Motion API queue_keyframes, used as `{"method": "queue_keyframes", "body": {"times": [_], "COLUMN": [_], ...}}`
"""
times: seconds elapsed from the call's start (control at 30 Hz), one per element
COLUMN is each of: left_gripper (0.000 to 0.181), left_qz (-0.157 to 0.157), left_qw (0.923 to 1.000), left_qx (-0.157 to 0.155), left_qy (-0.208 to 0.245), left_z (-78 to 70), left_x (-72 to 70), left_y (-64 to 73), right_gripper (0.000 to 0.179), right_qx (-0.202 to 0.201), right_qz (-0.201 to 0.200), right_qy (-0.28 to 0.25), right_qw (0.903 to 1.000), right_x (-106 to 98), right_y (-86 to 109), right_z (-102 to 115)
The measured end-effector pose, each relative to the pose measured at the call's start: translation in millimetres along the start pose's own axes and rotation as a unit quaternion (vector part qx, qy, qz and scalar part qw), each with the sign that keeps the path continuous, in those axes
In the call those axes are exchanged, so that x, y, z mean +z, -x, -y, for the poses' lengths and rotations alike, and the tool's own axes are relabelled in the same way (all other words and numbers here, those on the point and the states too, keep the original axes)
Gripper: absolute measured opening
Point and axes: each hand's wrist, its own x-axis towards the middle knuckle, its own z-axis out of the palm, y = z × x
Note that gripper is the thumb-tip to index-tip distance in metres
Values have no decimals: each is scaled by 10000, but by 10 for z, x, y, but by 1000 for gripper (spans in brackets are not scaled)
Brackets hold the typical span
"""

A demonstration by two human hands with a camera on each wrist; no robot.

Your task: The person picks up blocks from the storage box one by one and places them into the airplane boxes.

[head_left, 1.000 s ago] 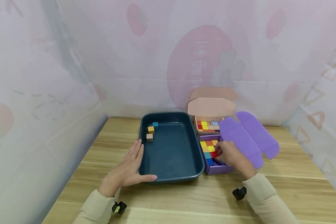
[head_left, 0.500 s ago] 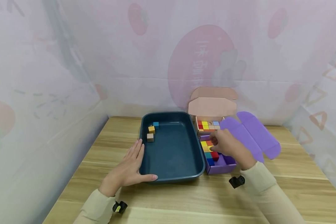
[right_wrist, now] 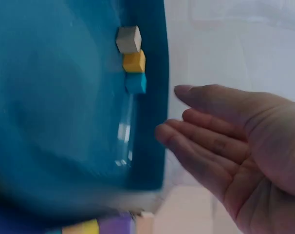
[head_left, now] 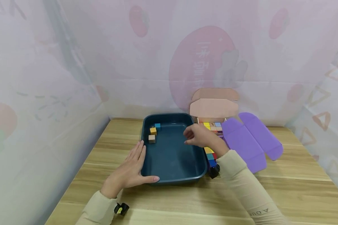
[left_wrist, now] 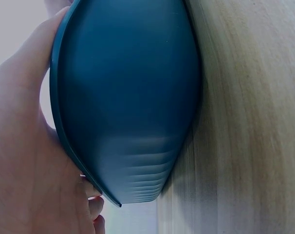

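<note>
My left hand (head_left: 128,170) rests on the near left corner of a dark teal tray (head_left: 171,180), fingers straight along the rim. In the left wrist view the hand lies against the tray's outer wall (left_wrist: 128,87). Over the tray's right part hovers my right hand (head_left: 200,135). The right wrist view shows this hand (right_wrist: 220,131) with thumb and fingers apart and nothing between them. Inside the tray, along its left side, sit a plain wood cube (head_left: 151,139), a yellow-orange cube (head_left: 153,131) and a blue cube (head_left: 157,126).
Right of the tray stands an open purple box with coloured cubes (head_left: 210,156), partly hidden by my right arm; its lid (head_left: 249,142) spreads rightward. Behind it is an open light-brown box (head_left: 214,107) with more cubes. A fabric wall (head_left: 146,93) bounds the wooden table (head_left: 124,128).
My right hand has risen out of the purple box and moved left over the tray. My left hand and the cubes in the tray have stayed put.
</note>
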Motion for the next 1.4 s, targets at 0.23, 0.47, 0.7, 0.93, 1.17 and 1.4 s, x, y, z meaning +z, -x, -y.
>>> {"method": "queue_keyframes", "body": {"times": [0.23,0.47,0.7,0.93,1.17,1.4], "left_gripper": [138,137,137,137,136,136], "left_qz": [-45,-53,50,-6,25,20], "left_qw": [10000,10000,10000,9999,9999,9999], "left_qx": [41,18,24,100,92,98], "left_qy": [-1,-40,-39,70,57,80], "left_z": [-4,9,-3,-4,-11,-20], "left_x": [24,11,8,20,22,16], "left_y": [-27,-21,-16,-23,-13,-2], "right_gripper": [33,31,34,34,36,34], "right_qx": [-64,-62,182,399,410,538], "right_qz": [-56,-122,-19,151,104,57], "right_qy": [-38,-315,-443,-501,-341,-330], "right_qw": [10000,9994,9989,9978,9985,9980], "right_x": [213,367,530,671,791,923], "right_y": [-337,-603,-763,-868,-995,-1136], "right_z": [66,117,129,144,214,314]}}
